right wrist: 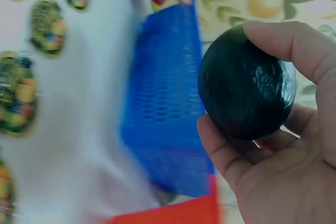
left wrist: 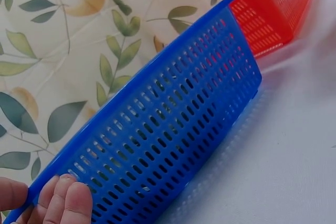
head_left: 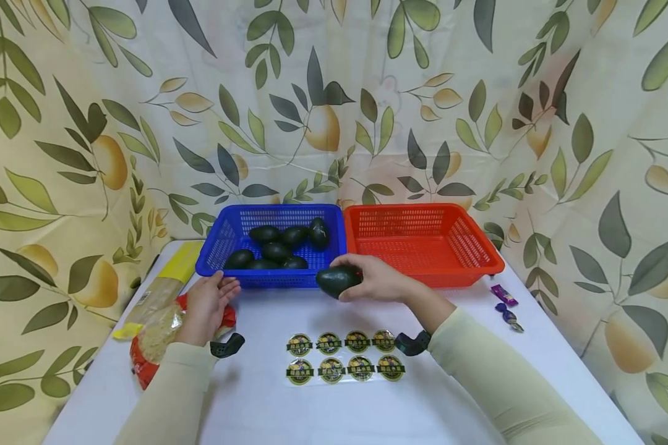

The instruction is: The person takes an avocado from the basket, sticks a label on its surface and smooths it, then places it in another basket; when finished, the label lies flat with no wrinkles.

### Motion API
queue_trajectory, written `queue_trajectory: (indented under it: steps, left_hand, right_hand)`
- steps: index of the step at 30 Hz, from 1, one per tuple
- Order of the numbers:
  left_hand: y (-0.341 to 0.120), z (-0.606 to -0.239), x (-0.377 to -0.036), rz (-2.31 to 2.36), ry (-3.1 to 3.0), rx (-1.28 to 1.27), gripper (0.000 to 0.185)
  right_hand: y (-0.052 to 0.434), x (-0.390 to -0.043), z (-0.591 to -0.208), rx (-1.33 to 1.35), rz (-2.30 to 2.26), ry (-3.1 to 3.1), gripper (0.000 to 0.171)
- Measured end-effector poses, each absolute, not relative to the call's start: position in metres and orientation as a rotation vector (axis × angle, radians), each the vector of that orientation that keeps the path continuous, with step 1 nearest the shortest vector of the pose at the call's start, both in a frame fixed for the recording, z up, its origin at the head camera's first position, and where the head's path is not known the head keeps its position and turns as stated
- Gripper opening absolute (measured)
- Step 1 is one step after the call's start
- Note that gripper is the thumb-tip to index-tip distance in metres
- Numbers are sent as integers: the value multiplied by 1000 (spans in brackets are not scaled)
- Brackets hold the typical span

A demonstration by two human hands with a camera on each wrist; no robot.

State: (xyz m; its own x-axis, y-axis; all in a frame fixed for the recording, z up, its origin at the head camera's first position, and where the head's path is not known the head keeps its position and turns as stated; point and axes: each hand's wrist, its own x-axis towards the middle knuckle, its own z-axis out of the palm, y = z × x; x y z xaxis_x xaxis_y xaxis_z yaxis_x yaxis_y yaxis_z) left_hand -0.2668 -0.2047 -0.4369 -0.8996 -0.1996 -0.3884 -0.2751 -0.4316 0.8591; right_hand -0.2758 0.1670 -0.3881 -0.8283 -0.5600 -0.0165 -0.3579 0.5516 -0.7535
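My right hand (head_left: pixel 375 278) grips a dark green avocado (head_left: pixel 338 280) just in front of the line where the two baskets meet. In the right wrist view, thumb and fingers curl round the avocado (right wrist: pixel 247 82). The blue basket (head_left: pixel 273 280) holds several more avocados (head_left: pixel 276 251). At its near left corner, my left hand (head_left: pixel 206 306) holds the rim. The left wrist view has the thumb on one side of the blue basket (left wrist: pixel 173 114) rim and the fingers on the other. The red basket (head_left: pixel 423 278) stands to the right, with nothing seen inside.
A sheet of round stickers (head_left: pixel 345 357) lies on the white table (head_left: pixel 312 414) between my forearms. Left of the blue basket are a yellow-ended long packet (head_left: pixel 161 290) and a red clear-windowed bag (head_left: pixel 158 337). Two small purple wrapped candies (head_left: pixel 506 307) lie at right.
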Motion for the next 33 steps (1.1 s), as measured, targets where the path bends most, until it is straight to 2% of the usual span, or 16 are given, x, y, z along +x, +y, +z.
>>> queue_trajectory:
  steps: [8,14,27,33]
  left_hand:
    - [-206,-439,-268,2512,1670,-719,15]
    - [-205,-442,-268,2512,1677,-703,15]
    - [-204,-444,-270,2509,1690,-712,16]
    - [-203,-445,-270,2530,1709,-697,17]
  right_hand:
    - [158,-278,-444,-635,-1117,2515,56]
    - [152,-285,-472,-509,-1114,2597,65]
    - [143,-290,-481,-347,-1212,2719,68]
    - [141,-285,-478,-349,-1177,2767,83]
